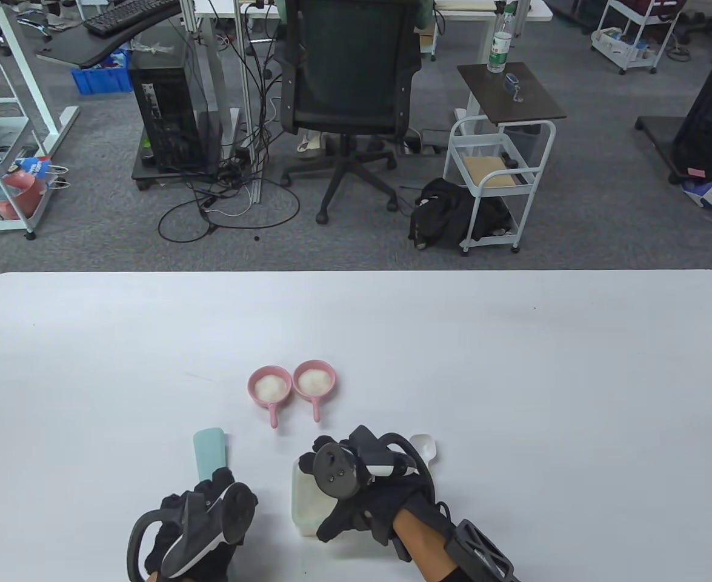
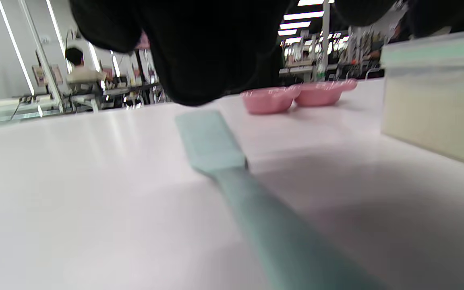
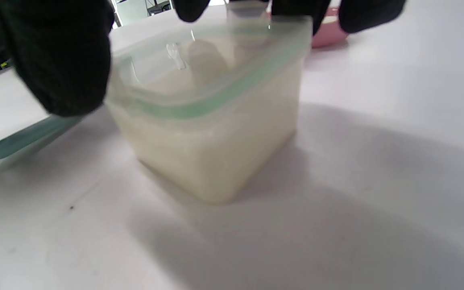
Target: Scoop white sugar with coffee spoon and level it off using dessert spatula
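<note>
Table view looks down from overhead; both low wrist views share the sugar container [image 3: 212,121].

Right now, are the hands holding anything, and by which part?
Left hand is over the spatula handle; grip hidden. Right hand has fingers on the sugar box lid edges; a firm hold can't be told.

Spatula [image 1: 209,451] left of container [image 1: 305,508]
</note>
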A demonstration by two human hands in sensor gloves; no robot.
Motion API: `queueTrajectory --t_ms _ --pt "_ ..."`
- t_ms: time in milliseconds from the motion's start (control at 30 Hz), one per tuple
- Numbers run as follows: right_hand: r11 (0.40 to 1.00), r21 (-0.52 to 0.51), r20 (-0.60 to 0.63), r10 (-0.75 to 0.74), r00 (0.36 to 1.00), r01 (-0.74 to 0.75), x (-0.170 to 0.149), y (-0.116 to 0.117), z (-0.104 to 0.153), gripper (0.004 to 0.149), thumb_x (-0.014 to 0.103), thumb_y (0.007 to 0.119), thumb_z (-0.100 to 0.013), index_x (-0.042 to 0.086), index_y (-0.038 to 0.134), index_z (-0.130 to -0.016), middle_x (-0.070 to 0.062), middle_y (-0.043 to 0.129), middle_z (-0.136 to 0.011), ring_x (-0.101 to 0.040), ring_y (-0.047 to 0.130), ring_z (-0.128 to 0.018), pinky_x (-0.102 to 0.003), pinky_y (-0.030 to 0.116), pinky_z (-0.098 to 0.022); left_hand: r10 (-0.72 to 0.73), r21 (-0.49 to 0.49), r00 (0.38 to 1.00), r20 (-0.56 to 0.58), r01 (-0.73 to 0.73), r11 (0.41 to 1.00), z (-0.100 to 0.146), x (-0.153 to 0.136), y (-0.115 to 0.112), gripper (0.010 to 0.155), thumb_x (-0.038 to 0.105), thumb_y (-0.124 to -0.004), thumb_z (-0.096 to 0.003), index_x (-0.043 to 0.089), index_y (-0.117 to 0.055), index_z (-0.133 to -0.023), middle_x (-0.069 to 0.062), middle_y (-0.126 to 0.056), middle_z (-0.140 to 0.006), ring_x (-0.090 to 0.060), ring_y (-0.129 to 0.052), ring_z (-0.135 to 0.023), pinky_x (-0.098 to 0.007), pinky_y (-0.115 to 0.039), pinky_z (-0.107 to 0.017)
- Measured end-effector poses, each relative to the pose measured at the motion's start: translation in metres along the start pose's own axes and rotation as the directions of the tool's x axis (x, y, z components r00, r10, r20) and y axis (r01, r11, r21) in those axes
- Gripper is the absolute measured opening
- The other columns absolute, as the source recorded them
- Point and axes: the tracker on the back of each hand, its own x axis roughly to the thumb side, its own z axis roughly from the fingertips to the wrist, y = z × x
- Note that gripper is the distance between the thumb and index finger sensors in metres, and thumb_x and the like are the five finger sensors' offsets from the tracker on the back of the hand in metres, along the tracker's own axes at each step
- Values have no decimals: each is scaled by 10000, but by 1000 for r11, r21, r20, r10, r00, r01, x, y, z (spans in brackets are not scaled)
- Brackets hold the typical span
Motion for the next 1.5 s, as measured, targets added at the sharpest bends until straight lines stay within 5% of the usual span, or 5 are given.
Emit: queueTrajectory --t_ms 100,300,733,1100,1500 --pt "1000 -22 4 -6 1000 6 -1 0 0 1088 582 902 -488 16 295 -1193 -369 248 -1202 -631 451 -1064 -774 487 -706 -46 21 994 101 44 999 7 15 3 622 551 -551 -642 337 -486 -1221 -54 -468 -1307 -444 -592 -1161 -736 -327 -803" --pt "1000 -21 -7 -16 1000 16 -5 1 0 1102 584 892 -469 42 265 -1194 -346 250 -1204 -588 440 -1077 -738 495 -723 66 -144 953 297 -24 989 13 35 -5 566 450 -544 -663 472 -403 -1211 98 -284 -1333 -367 -439 -1251 -670 -252 -865" --pt "987 30 3 -157 988 157 -12 3 2 828 515 686 -634 45 308 -1203 -333 131 -1189 -592 246 -1055 -777 409 -697 167 -258 934 315 -85 962 4 35 -3 539 380 -589 -655 442 -505 -1183 150 -368 -1304 -324 -485 -1269 -673 -298 -887" --pt "990 61 5 -132 991 131 -8 8 1 939 556 722 -611 29 216 -1202 -369 55 -1160 -627 194 -1044 -814 400 -682 163 -248 936 312 -85 965 6 35 -5 543 388 -587 -656 448 -488 -1187 137 -366 -1309 -337 -513 -1260 -672 -306 -885" --pt "938 -87 -52 333 941 -337 23 19 -1 1122 650 841 -487 -20 274 -1184 -463 320 -1165 -646 571 -1032 -775 549 -688 153 -239 937 313 -78 968 6 37 -5 543 387 -593 -656 443 -493 -1187 130 -372 -1309 -332 -540 -1255 -670 -320 -888"
